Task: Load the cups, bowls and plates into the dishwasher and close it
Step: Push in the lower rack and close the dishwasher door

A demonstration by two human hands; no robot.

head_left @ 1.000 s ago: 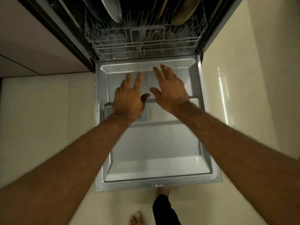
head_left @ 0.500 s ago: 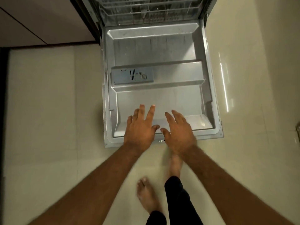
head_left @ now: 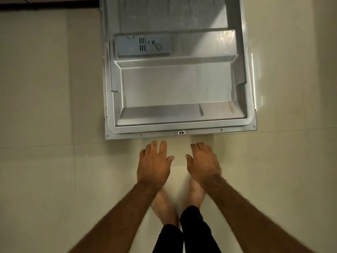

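Note:
The dishwasher door [head_left: 178,84] lies folded down flat, its steel inner side facing up, with the grey detergent compartment [head_left: 142,45] near its top left. The racks and dishes are out of view above the frame. My left hand [head_left: 155,165] and my right hand [head_left: 203,163] hover side by side just in front of the door's front edge [head_left: 180,133], palms down, fingers relaxed and pointing at the door. Neither hand touches the door or holds anything.
Cream floor tiles [head_left: 51,106] spread on both sides of the door. My bare feet [head_left: 164,207] and dark trouser legs stand directly below the hands. A dark cabinet base runs along the top left.
Both hands drew back from over the door's inner panel to just past its front edge. The view tilted down, so the rack and plates left the frame.

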